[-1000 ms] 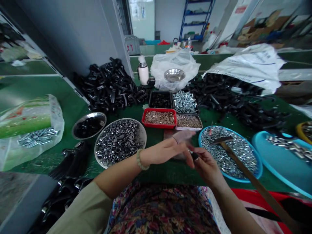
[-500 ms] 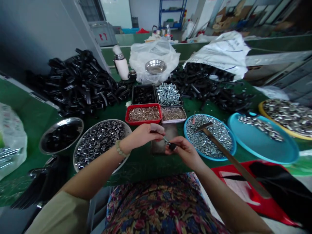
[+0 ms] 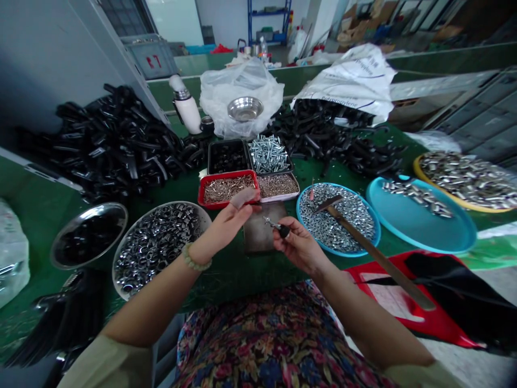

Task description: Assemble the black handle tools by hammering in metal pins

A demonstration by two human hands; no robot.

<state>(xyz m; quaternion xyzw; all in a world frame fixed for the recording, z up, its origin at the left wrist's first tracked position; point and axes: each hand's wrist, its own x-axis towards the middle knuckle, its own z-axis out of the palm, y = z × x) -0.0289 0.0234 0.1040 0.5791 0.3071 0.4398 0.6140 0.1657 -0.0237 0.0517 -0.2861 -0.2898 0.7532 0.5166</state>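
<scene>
My right hand (image 3: pixel 298 247) pinches a small black part with a bolt through it (image 3: pixel 278 227), held just above a dark metal block (image 3: pixel 263 233) on the green table. My left hand (image 3: pixel 230 220) hovers left of it, fingers stretched toward the red tray of small pins (image 3: pixel 226 189). The left fingers are apart and hold nothing that I can see. A bead bracelet sits on the left wrist.
A steel bowl of metal rings (image 3: pixel 155 245) and a bowl of black parts (image 3: pixel 86 234) lie left. A blue dish of nuts (image 3: pixel 338 215) with a hammer (image 3: pixel 371 252) lies right. Trays of screws (image 3: pixel 269 153) and heaps of black clamps (image 3: pixel 113 140) fill the back.
My left hand has let go of the bolt end and lifted toward the red tray, fingers spreading. My right hand still holds the part. The view has shifted slightly.
</scene>
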